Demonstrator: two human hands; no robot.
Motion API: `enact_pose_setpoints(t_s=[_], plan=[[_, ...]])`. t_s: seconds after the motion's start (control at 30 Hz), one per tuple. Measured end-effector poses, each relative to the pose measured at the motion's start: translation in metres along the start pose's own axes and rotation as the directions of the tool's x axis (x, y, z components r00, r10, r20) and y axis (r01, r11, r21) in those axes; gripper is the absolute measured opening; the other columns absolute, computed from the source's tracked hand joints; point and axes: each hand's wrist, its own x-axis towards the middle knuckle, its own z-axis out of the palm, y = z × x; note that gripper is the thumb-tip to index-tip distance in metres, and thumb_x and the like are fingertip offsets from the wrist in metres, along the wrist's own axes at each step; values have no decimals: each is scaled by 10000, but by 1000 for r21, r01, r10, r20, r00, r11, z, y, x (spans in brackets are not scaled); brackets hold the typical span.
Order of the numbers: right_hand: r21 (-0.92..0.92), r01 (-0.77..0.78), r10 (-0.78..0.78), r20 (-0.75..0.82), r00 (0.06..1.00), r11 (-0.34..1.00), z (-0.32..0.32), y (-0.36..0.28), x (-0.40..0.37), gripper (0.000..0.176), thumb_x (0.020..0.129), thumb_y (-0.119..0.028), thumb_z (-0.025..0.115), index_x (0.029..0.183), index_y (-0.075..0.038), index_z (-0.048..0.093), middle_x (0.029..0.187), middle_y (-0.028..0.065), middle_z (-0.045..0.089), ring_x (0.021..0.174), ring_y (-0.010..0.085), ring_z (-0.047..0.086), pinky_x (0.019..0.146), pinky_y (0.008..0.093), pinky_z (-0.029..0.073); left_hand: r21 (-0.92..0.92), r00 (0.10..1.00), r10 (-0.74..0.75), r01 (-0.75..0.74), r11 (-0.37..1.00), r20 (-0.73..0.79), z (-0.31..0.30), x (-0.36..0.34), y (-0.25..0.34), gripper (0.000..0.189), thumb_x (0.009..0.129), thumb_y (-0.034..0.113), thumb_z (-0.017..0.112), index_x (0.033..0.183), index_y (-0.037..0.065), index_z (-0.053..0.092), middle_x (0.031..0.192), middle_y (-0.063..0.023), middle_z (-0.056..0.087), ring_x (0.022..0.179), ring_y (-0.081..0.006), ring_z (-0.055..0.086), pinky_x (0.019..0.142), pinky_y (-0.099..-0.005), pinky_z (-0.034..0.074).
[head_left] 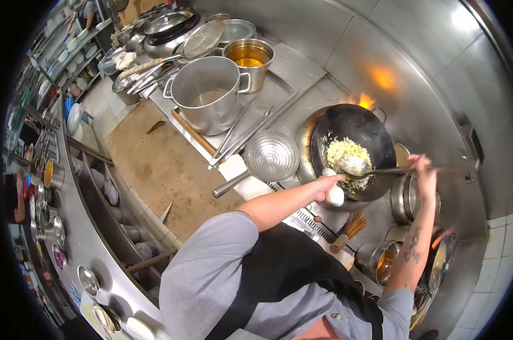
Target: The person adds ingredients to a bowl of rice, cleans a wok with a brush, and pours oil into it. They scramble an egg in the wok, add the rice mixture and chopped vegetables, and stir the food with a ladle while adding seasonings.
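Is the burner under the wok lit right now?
Lit: an orange flame rises behind the far rim of the wok. The burner itself is hidden beneath it.

No text, label, brand or number can be read in this view. The wok [375,133], the big pot [211,96] and the steel wall [415,45] show no legible marks. The containers [52,173] at the left are too small and blurred for any writing. A dark tattoo [412,245] on the right forearm is too unclear to read.
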Motion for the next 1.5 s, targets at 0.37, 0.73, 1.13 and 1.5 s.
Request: enact_pose_setpoints(t_s=[0.37, 0.73, 1.13, 1.5], plan=[[361, 187, -39, -380, 924, 914, 58, 2, 62, 414, 994, -281, 566, 640, -122, 421, 513, -25, 343, 447, 120, 384, 442, 280, 329, 29, 996, -81, 82, 996, -38, -16, 20, -13, 317, 846, 110, 689, 1124, -5, 588, 952, -115, 687, 810, -265, 712, 707, -422, 609], [585, 121, 277, -543, 792, 802, 50, 58, 26, 342, 961, -197, 609, 677, -175, 420, 537, -74, 314, 442, 67, 319, 410, 262, 269, 94, 996, -45, 53, 994, -82, -14, 24, -13, 282, 871, 161, 690, 1089, 5, 602, 920, -119, 686, 770, -275, 708, 683, -436, 609], [715, -81, 429, -321, 844, 694, 10, -67, 29, 258, 899, -184, 651, 698, -95, 516, 528, -13, 378, 405, 129, 367, 404, 306, 319, 95, 994, 15, -5, 995, -108, 6, -60, -55, 259, 995, 83, 409, 1230, -26, 416, 1110, -220, 658, 917, -369, 693, 751, -538, 604], [703, 158, 275, -460, 844, 694, 24, -42, 26, 294, 894, -199, 658, 653, -125, 507, 513, -20, 436, 390, 120, 413, 379, 285, 350, 203, 971, 82, -36, 979, -225, -4, -123, -80, 265, 958, 5, 381, 1221, -25, 400, 1123, -211, 628, 967, -371, 681, 814, -501, 604]])
